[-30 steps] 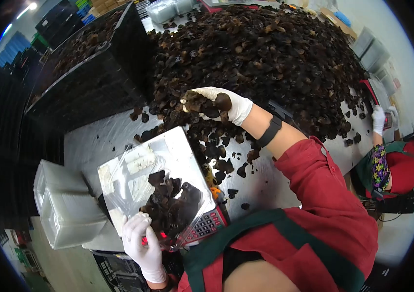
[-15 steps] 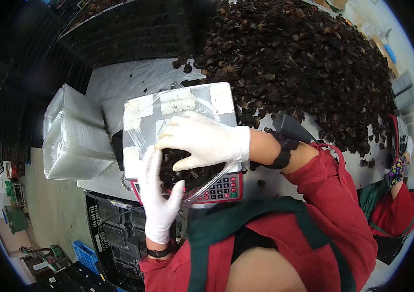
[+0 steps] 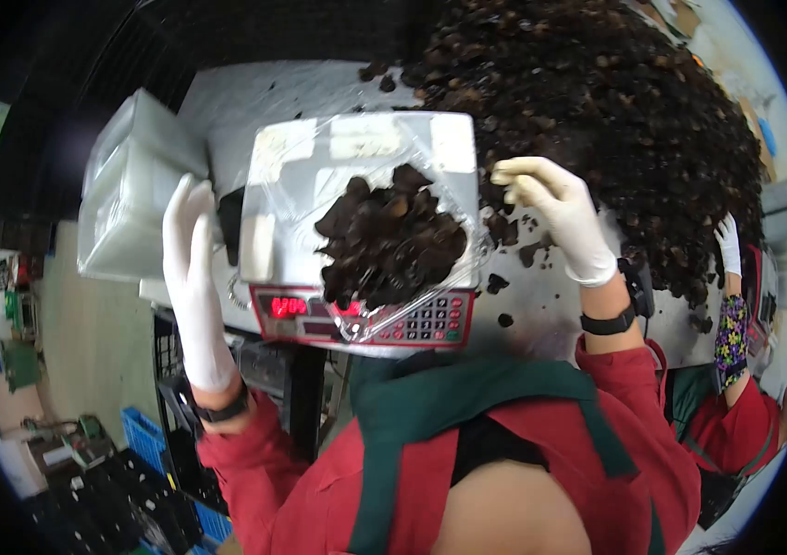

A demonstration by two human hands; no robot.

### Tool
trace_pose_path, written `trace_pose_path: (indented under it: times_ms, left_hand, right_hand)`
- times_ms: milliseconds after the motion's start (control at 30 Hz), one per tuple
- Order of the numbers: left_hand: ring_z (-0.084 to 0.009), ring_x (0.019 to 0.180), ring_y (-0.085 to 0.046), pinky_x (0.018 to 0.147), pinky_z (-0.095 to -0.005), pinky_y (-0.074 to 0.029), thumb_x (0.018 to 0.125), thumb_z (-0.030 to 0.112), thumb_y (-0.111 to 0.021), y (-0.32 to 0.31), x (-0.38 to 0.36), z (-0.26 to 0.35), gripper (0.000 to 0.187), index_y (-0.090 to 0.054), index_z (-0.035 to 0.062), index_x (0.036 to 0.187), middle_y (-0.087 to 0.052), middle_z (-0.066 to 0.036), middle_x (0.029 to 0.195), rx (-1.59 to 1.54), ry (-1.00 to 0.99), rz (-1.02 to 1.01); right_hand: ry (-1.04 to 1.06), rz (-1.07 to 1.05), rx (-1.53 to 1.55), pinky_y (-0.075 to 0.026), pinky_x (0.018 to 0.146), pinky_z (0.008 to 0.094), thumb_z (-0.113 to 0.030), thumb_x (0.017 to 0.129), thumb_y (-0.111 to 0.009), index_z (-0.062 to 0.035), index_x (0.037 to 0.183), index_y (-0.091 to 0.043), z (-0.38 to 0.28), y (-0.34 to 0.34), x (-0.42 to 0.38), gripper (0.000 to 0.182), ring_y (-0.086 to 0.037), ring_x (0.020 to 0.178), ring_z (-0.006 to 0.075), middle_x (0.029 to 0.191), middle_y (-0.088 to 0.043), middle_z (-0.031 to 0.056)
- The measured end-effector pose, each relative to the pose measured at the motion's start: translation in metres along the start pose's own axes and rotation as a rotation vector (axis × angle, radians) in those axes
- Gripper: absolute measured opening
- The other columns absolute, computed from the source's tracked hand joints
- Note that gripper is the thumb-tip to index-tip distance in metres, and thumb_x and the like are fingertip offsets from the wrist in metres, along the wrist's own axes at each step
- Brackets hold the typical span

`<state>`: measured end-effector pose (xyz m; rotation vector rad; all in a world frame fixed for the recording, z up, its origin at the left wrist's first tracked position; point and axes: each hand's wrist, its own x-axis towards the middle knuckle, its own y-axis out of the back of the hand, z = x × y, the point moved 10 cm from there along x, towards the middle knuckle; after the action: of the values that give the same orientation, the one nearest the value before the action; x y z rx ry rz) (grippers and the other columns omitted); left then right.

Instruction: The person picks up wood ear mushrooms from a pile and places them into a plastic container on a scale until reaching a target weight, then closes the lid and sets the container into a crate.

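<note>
A heap of dark, flat, shell-like pieces (image 3: 391, 242) lies in a clear plastic tray (image 3: 370, 326) on the scale (image 3: 259, 248), whose red digits are lit. My left hand (image 3: 192, 277), in a white glove, is raised at the scale's left side with its fingers stretched out and nothing in them. To the right of the scale, my gloved right hand (image 3: 562, 215) is over the edge of the large dark pile (image 3: 615, 120). Its fingers are bent with the tips close together, and anything between them is too small to make out.
Stacked clear trays (image 3: 130, 199) stand left of the scale. Black crates (image 3: 319, 32) are behind it. Loose pieces are scattered on the metal table (image 3: 541, 324). At the far right, a co-worker's gloved hand (image 3: 728, 244) reaches to the pile. A blue crate (image 3: 143, 437) is on the floor.
Both my hands have left the tray and moved apart, the left one leftward and the right one rightward. The heap is now uncovered, and the co-worker's hand has moved to the pile.
</note>
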<state>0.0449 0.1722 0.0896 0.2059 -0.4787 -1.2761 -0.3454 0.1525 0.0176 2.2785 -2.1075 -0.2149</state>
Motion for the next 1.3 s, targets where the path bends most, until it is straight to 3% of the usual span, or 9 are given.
trace_pose_path:
  times_ms: [133, 267, 333, 533, 600, 800, 1067, 1233, 1300]
  left_hand:
    - [-0.0193, 0.107, -0.061, 0.095, -0.0331, -0.048, 0.098, 0.022, -0.060, -0.010, 0.043, -0.042, 0.048, -0.049, 0.0108, 0.143, -0.065, -0.012, 0.121, 0.186, -0.048, -0.201]
    - [-0.0134, 0.074, -0.060, 0.071, -0.0287, -0.050, 0.096, 0.033, -0.062, -0.043, 0.059, -0.055, 0.061, -0.043, 0.0052, 0.148, -0.066, -0.009, 0.091, 0.481, 0.106, -0.312]
    - [-0.0137, 0.071, -0.060, 0.068, -0.0287, -0.050, 0.095, 0.037, -0.064, -0.057, 0.063, -0.056, 0.066, -0.042, 0.0039, 0.148, -0.066, -0.011, 0.088, 0.480, 0.181, -0.307]
    - [-0.0196, 0.067, -0.065, 0.066, -0.0297, -0.053, 0.088, 0.042, -0.069, -0.075, 0.082, -0.079, 0.079, -0.039, 0.0003, 0.148, -0.071, -0.017, 0.090, 0.616, 0.005, -0.231]
    - [-0.0433, 0.113, -0.062, 0.097, -0.0443, -0.048, 0.087, 0.043, -0.062, -0.080, 0.074, -0.078, 0.074, -0.041, 0.0045, 0.147, -0.064, -0.030, 0.118, 0.697, 0.129, -0.283]
    - [-0.0164, 0.097, -0.067, 0.088, -0.0286, -0.051, 0.088, -0.004, -0.060, -0.055, 0.034, -0.012, 0.069, -0.034, 0.0038, 0.151, -0.068, -0.015, 0.115, -0.278, -0.116, 0.023]
    - [-0.0365, 0.122, -0.054, 0.108, -0.0482, -0.037, 0.088, 0.014, -0.056, -0.067, -0.107, 0.074, 0.039, -0.064, -0.0009, 0.123, -0.061, -0.017, 0.127, 0.249, -0.570, -0.240]
    - [-0.0315, 0.121, -0.055, 0.106, -0.0441, -0.040, 0.076, -0.006, -0.070, -0.081, -0.144, 0.047, 0.038, -0.071, 0.0055, 0.112, -0.060, -0.014, 0.124, 0.429, -0.487, -0.129]
    - [-0.0280, 0.110, -0.057, 0.098, -0.0395, -0.046, 0.075, -0.007, -0.072, -0.066, -0.141, 0.039, 0.050, -0.065, 0.0053, 0.123, -0.055, -0.014, 0.117, 0.300, -0.348, 0.011]
  right_hand:
    - [0.001, 0.026, -0.034, -0.049, 0.081, 0.0247, -0.008, 0.095, -0.060, -0.0006, 0.115, -0.068, 0.006, 0.001, -0.012, 0.022, -0.059, 0.085, 0.0075, 0.102, -0.070, 0.0032]
    - [0.536, 0.006, -0.334, -0.052, 0.080, 0.0303, -0.005, 0.084, -0.067, -0.0063, 0.109, -0.070, -0.067, -0.044, -0.023, 0.025, -0.065, 0.088, 0.0186, 0.100, -0.069, 0.0077]
    - [0.852, -0.045, -0.556, -0.052, 0.086, 0.0385, -0.010, 0.078, -0.072, -0.0073, 0.104, -0.071, -0.112, -0.086, -0.039, 0.026, -0.064, 0.097, 0.0292, 0.103, -0.070, 0.0090]
    - [1.072, -0.219, -0.773, -0.042, 0.096, 0.0387, -0.016, 0.079, -0.069, -0.0103, 0.099, -0.066, -0.122, -0.178, -0.064, 0.022, -0.058, 0.102, 0.0253, 0.103, -0.062, 0.0065]
    - [0.991, -0.237, -0.938, -0.042, 0.096, 0.0386, -0.016, 0.078, -0.068, -0.0106, 0.095, -0.065, -0.098, -0.182, -0.053, 0.018, -0.057, 0.101, 0.0244, 0.099, -0.061, 0.0057]
    - [0.830, -0.231, -0.878, -0.042, 0.094, 0.0390, -0.013, 0.076, -0.067, -0.0100, 0.089, -0.065, -0.071, -0.151, -0.035, 0.013, -0.056, 0.101, 0.0243, 0.099, -0.060, 0.0049]
    - [0.739, 0.403, -0.505, -0.050, 0.081, 0.0339, -0.007, 0.086, -0.071, -0.0063, 0.100, -0.071, -0.075, -0.006, -0.045, 0.014, -0.063, 0.091, 0.0238, 0.105, -0.067, 0.0090]
    - [0.044, -0.112, -0.011, -0.047, 0.064, 0.0224, -0.042, 0.102, -0.055, -0.0019, 0.132, -0.056, 0.005, -0.023, -0.035, 0.050, -0.057, 0.069, 0.0066, 0.074, -0.061, 0.0005]
    - [-0.052, -0.234, 0.039, -0.045, 0.058, 0.0220, -0.035, 0.103, -0.052, -0.0029, 0.137, -0.052, 0.021, -0.043, -0.037, 0.047, -0.053, 0.061, 0.0057, 0.074, -0.062, 0.0015]
